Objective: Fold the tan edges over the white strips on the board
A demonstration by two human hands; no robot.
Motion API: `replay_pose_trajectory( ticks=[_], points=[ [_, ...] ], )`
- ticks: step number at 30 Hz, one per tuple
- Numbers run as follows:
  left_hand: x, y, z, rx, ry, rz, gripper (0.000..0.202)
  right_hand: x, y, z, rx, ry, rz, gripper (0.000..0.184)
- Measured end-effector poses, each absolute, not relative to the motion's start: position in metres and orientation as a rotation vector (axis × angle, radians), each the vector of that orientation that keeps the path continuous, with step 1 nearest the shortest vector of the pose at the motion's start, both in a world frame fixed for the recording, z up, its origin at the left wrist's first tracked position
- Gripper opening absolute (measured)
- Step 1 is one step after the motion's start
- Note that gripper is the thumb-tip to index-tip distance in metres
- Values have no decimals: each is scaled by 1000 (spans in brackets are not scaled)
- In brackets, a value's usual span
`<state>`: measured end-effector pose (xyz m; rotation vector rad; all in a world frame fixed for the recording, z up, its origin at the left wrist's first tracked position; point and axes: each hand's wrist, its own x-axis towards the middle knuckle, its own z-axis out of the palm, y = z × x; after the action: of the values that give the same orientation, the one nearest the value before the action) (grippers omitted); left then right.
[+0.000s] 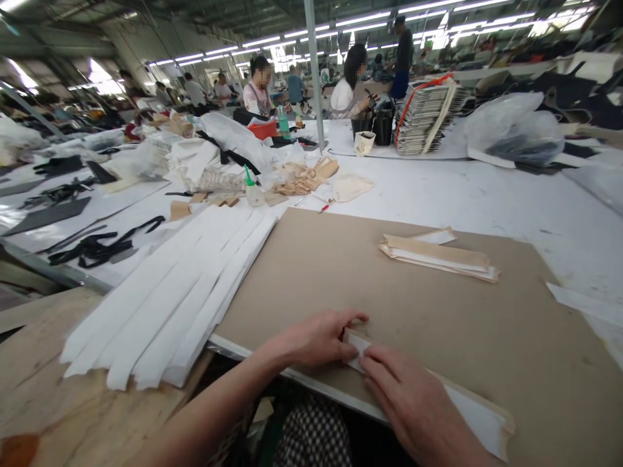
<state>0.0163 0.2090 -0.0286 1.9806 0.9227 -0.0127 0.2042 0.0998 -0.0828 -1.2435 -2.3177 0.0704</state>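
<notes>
My left hand (318, 337) rests on the brown cardboard sheet (370, 285) near its front edge, fingers curled and pinching the left end of a long strip (479, 415) of white material backed with tan. My right hand (413, 405) lies flat on top of the same strip, fingers stretched toward the left hand and pressing it down. The strip runs from the hands to the lower right. A small stack of similar tan and white strips (438, 256) lies farther back on the cardboard.
Several long white strips (170, 305) fan out at the left over a plywood surface (43, 389). A small glue bottle (252, 188), fabric pieces and black straps (97, 246) lie behind. Other people sit working at far tables beside a stacked pile (423, 117) and plastic bags.
</notes>
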Motion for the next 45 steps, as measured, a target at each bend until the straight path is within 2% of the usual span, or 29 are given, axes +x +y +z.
replay_pose_trajectory(
  ticks=[4, 8, 13, 16, 18, 21, 23, 35, 45],
  points=[
    [6, 203, -30, 1922, 821, 82, 46, 195, 101, -97, -1206, -2244, 153, 37],
    [-6, 187, -43, 2080, 779, 230, 62, 202, 98, -106, -1224, -2211, 286, 35],
    [-1, 172, -73, 2239, 913, 534, 55, 204, 96, -106, -1223, -2179, 267, 33],
    [2, 164, -80, 2218, 1092, 656, 60, 204, 96, -106, -1218, -2204, 209, 38],
    [1, 157, -80, 2201, 1227, 685, 49, 204, 97, -106, -1207, -2251, 204, 43],
    [-1, 147, -79, 2232, 1298, 673, 15, 205, 98, -104, -1194, -2321, 229, 50],
    [-2, 141, -78, 2284, 1281, 676, 6, 206, 98, -104, -1195, -2353, 253, 52],
    [-6, 133, -83, 2454, 1217, 760, 20, 210, 103, -100, -1173, -2422, 391, 50],
    [-7, 132, -85, 2577, 1175, 776, 25, 210, 102, -99, -1168, -2382, 342, 53]
  ],
)
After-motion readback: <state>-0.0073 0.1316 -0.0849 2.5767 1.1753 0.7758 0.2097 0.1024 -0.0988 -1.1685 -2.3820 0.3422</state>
